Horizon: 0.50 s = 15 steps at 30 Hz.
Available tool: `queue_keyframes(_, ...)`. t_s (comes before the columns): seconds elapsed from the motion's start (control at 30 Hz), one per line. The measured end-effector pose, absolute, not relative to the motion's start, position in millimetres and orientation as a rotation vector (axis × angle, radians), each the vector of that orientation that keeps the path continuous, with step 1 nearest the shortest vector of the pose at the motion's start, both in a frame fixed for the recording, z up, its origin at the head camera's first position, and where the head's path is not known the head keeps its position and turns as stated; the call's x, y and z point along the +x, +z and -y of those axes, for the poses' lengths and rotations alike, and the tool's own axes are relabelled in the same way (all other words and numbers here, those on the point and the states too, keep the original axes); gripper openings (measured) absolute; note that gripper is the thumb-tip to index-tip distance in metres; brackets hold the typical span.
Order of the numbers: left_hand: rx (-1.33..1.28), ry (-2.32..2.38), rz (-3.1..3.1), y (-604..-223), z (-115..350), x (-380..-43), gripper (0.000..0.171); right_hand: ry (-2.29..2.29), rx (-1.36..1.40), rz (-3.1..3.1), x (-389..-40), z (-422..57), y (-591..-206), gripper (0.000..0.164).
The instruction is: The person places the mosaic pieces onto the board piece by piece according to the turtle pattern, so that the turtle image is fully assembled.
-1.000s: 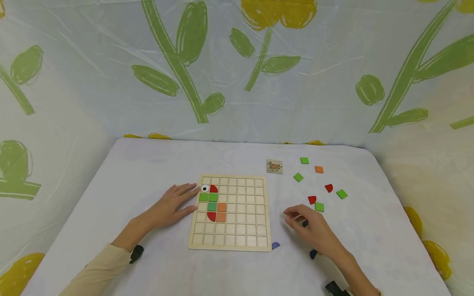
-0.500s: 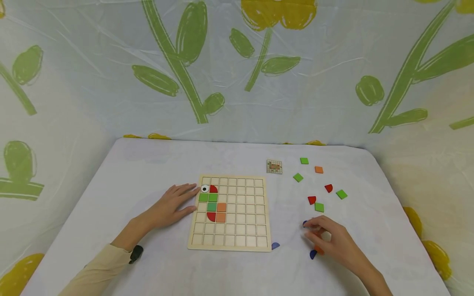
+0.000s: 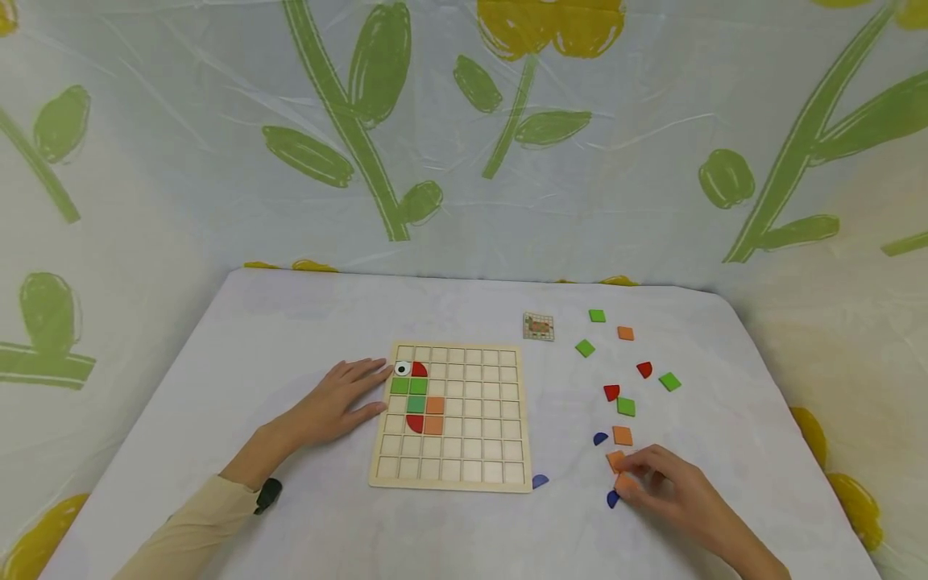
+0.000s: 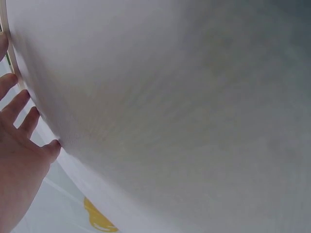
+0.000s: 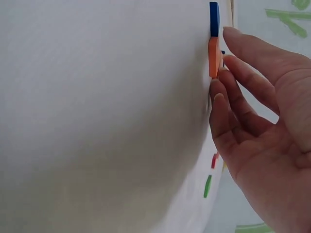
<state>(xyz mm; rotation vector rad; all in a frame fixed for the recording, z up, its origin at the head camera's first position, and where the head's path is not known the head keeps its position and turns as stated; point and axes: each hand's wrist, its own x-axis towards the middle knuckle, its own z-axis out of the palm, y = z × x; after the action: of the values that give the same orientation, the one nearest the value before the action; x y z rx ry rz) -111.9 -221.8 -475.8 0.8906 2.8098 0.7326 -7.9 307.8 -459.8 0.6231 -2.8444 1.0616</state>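
1. The head view shows one orange tile [image 3: 625, 485] at the right hand's [image 3: 680, 490] fingertips, a half-round blue piece [image 3: 613, 499] just beyond; the right wrist view shows thumb and fingers apart; I cannot tell whether they pinch it.
2. A second orange tile [image 3: 615, 461], by the forefinger, lies askew.
3. The left hand [image 3: 333, 407], fingers spread, touches the board [image 3: 449, 486].
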Motion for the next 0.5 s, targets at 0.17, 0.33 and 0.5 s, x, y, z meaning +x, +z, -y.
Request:
queue_keyframes(0.17, 0.874, 0.736, -2.800, -475.0, 220.9, -111.9, 0.063, 1.075, 0.454, 3.000, -4.3, -312.1, -455.6, 0.031)
queue_keyframes(0.33, 0.860, 0.728, -2.798, -475.6, 220.9, -111.8, 0.063, 1.079, 0.370, 3.056, -3.8, -314.8, -454.7, 0.029)
queue_keyframes(0.5, 0.868, 0.719, -2.804, -475.4, 221.2, -112.3, 0.063, 1.084, 0.517, 2.938, -3.5, -318.2, -458.6, 0.032)
